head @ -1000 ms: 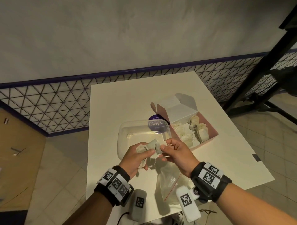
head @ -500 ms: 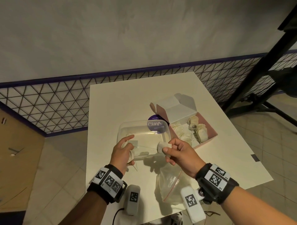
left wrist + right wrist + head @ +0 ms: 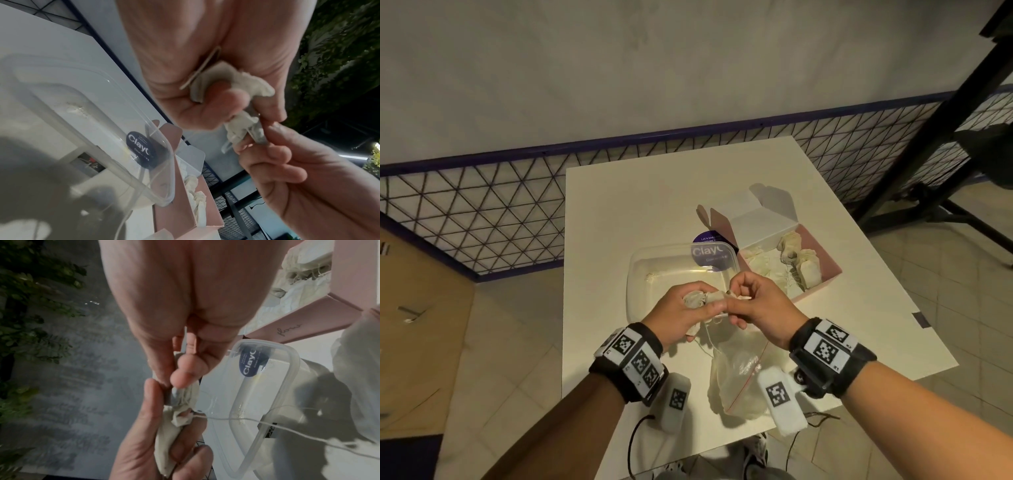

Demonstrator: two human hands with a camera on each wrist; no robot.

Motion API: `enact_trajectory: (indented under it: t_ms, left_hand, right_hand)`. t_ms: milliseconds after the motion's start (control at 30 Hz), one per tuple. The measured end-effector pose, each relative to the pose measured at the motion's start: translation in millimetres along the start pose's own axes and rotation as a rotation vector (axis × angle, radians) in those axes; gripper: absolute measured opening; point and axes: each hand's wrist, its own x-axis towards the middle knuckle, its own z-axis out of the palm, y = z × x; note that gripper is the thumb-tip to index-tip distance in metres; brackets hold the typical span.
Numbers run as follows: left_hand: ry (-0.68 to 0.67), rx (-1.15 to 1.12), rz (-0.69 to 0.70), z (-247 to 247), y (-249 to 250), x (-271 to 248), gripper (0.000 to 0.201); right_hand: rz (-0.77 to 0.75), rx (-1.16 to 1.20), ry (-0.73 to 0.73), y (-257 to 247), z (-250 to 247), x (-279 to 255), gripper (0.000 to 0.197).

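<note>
A small off-white cloth pouch (image 3: 695, 298) with a thin string (image 3: 246, 419) is held between both hands above the near edge of a clear plastic tub (image 3: 640, 274). My left hand (image 3: 702, 306) grips the pouch's crumpled body (image 3: 218, 81) in curled fingers. My right hand (image 3: 736, 301) pinches the pouch's twisted end (image 3: 183, 395) between thumb and fingertips, right against the left thumb. The string trails loose from the pouch over the tub. The tub bears a dark round "Clay" label (image 3: 710, 255) and looks almost empty.
An open pink box (image 3: 822, 253) with several similar pouches stands just right of the tub on the white table (image 3: 640, 205). A crumpled clear zip bag (image 3: 736, 383) lies under my wrists near the front edge. A wire fence and a black metal frame lie beyond.
Half a second ago my hands were apart with the string stretched between them. They have come back together, both holding the pouch over the tub's near edge.
</note>
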Motion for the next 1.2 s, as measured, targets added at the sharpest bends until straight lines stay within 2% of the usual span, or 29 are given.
enact_trajectory:
  t_ms: [167,300,533,633,733,800,933,1000,1100,1200]
  left_hand:
    - [0.022,0.054,0.023,-0.5,1.5,4.5,0.004]
    - [0.047,0.052,-0.025,-2.9,-6.3,10.4,0.006]
    - [-0.012,0.164,-0.043,-4.6,-22.2,16.2,0.006]
    - [-0.015,0.15,-0.089,-11.1,-31.2,17.2,0.029]
    - [0.025,0.115,-0.134,-15.5,-35.8,18.3,0.03]
    - [0.054,0.127,-0.137,-18.8,-40.1,20.4,0.025]
    - [0.111,0.187,-0.169,-20.9,-45.4,23.5,0.006]
    - [0.107,0.221,-0.189,-22.3,-48.8,24.2,0.005]
    - [0.112,0.115,-0.267,-26.0,-51.4,21.5,0.005]
    - [0.132,0.062,-0.291,-31.2,-53.6,19.8,0.004]
  right_hand:
    - [0.111,0.147,-0.008,3.6,-8.4,4.6,0.037]
    - [0.152,0.109,0.037,4.3,-20.2,6.7,0.022]
    - [0.079,-0.275,0.1,-7.7,-49.3,1.3,0.007]
    - [0.056,-0.492,0.172,-20.9,-93.9,8.6,0.005]
    - [0.028,-0.894,0.281,-25.2,-152.7,26.9,0.002]
    - [0.041,-1.06,0.31,-19.6,-183.7,39.6,0.004]
    - [0.19,-1.25,0.26,-2.0,-216.3,59.2,0.008]
    - [0.283,-1.348,0.182,6.6,-223.5,67.8,0.012]
    - [0.356,-1.464,0.038,8.6,-225.3,77.8,0.01]
    - [0.407,-1.52,-0.052,5.3,-221.8,87.1,0.022]
